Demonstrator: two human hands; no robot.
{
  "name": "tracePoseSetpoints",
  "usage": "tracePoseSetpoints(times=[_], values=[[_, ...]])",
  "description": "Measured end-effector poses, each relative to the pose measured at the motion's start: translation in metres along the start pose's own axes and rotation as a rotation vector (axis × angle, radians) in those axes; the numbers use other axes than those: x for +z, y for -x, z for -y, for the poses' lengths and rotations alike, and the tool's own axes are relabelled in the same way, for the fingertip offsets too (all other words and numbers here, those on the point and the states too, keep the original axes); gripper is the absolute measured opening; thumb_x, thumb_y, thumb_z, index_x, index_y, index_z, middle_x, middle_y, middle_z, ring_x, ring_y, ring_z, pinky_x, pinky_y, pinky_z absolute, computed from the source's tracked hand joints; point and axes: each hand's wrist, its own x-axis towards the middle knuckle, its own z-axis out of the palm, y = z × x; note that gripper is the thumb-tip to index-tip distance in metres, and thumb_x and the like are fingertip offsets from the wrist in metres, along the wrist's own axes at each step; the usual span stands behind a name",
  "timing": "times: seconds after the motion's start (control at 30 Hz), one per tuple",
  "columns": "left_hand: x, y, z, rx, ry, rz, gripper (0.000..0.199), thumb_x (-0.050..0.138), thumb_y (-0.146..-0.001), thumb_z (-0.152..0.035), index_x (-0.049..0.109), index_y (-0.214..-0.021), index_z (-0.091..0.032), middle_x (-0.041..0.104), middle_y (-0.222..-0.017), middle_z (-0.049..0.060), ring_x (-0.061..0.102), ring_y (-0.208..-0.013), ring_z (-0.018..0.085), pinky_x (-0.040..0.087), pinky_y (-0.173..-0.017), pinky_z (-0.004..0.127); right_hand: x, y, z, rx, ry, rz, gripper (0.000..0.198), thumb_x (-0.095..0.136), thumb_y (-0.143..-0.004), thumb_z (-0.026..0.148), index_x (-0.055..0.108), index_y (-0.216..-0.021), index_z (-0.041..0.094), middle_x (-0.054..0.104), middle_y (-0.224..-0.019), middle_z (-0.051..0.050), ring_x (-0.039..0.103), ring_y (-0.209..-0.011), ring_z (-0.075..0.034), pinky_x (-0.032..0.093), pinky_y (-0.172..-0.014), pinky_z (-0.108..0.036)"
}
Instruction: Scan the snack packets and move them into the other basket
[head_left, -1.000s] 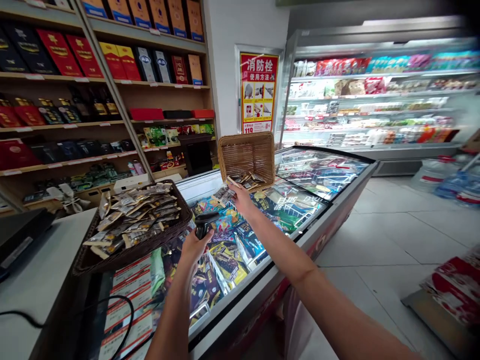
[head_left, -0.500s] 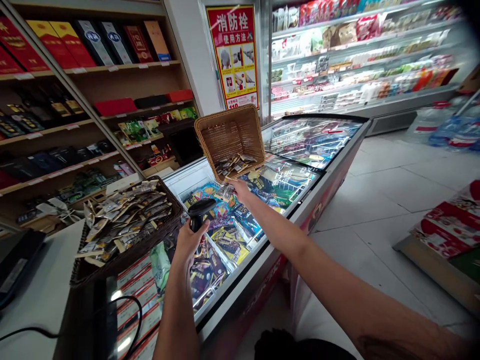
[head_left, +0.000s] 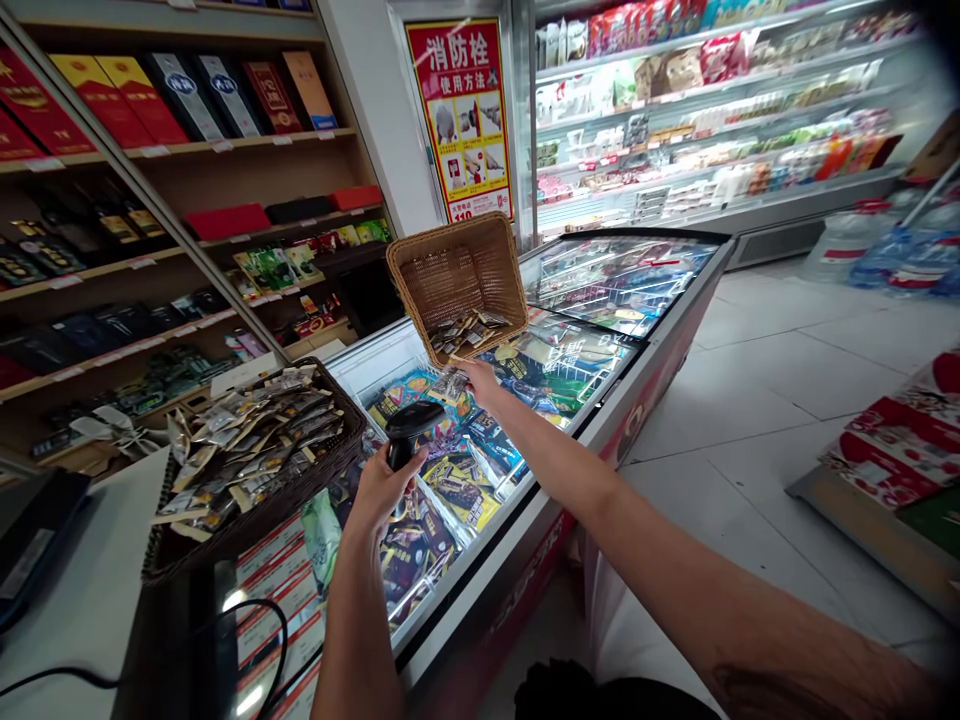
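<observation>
Presently, left hand: closed round the handle of a black scanner; broad head uppermost, above the thumb.
Right hand: fingers pinching a small packet by its upper edge.
Scanner to packet: packet lies beyond the scanner head and slightly to its right, near but apart; the right hand is the farther one from the person's body.
Packet axis: cannot be told with certainty, as fingers cover part of it.
Arms: right reaches forward and inward, nearly straight, palm hidden; left shorter in reach, wrist upright, thumb toward the right.
Tan basket: just past the right fingertips, tipped with its mouth toward the person, packets gathered at its lower side.
Freezer: beneath both hands, bags under the glass.
Dark basket: left of the scanner, heaped with similar packets.
</observation>
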Motion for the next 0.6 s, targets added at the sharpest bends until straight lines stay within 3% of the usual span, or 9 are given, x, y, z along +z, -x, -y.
tracePoseSetpoints(times=[0.4,0.6], values=[[-0.001,-0.004,0.003,-0.005,-0.023,-0.023,0.053,0.082,-0.062,-0.063,0.055,-0.081,-0.022,0.053,-0.049,-0.006,0.046,-0.044,0.012,0.037,-0.047,0.024,0.002,0.012,0.011,0.083,-0.022,-0.037,0.012,0.072,-0.076,0.013,0.061,-0.073,0.017,0.059,-0.059,0.002,0.052,-0.053,-0.01,0.036,-0.047,-0.021],[-0.002,-0.01,0.015,0.027,-0.067,-0.042,0.052,0.081,-0.062,-0.063,0.057,-0.081,-0.021,0.053,-0.048,-0.005,0.049,-0.045,0.014,0.037,-0.047,0.024,-0.001,-0.006,0.014,0.048,-0.079,-0.204,0.006,0.065,-0.086,0.02,0.059,-0.085,0.02,0.059,-0.074,0.0,0.05,-0.058,-0.01,0.044,-0.05,-0.02]])
